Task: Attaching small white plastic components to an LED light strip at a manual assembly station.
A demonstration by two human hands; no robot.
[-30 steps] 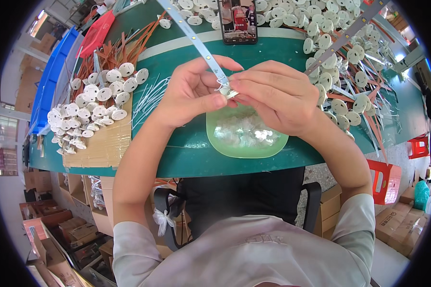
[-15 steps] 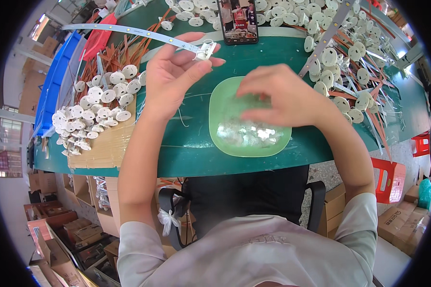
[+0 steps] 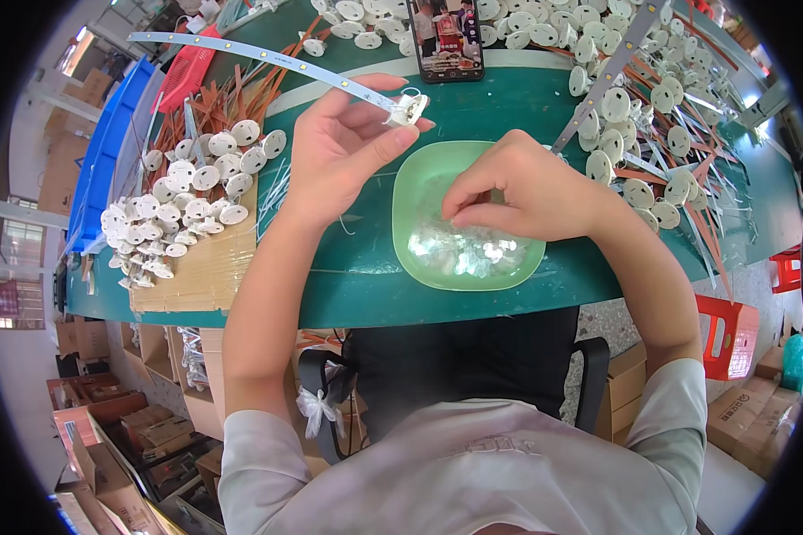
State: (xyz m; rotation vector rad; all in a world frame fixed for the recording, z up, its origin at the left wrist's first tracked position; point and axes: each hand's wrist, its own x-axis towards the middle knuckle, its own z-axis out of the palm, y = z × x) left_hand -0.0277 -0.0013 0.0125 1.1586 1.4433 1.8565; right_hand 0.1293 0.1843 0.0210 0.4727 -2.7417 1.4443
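My left hand (image 3: 352,152) is raised over the green table and closed on the end of an LED strip. The white strip (image 3: 268,57) curves away to the far left, dotted with small yellow lights. A white plastic connector (image 3: 406,109) at its near end sits between my thumb and fingers. My right hand (image 3: 517,192) reaches over a light green tray (image 3: 404,254), thumb and fingertips pinched together just above the small shiny clear pieces (image 3: 473,253) lying in it. Whatever lies between those fingertips is too small to make out.
White round-ended parts (image 3: 178,192) with brown strips are heaped at left on cardboard (image 3: 205,281). A similar heap (image 3: 638,116) covers the far right. A phone (image 3: 446,45) stands beyond the tray. A blue bin (image 3: 107,160) and red basket (image 3: 184,76) stand far left.
My left hand has shifted slightly right with the LED strip and connector. My right hand, blurred with fingers apart before, has lowered toward the clear pieces, its fingertips now pinched.
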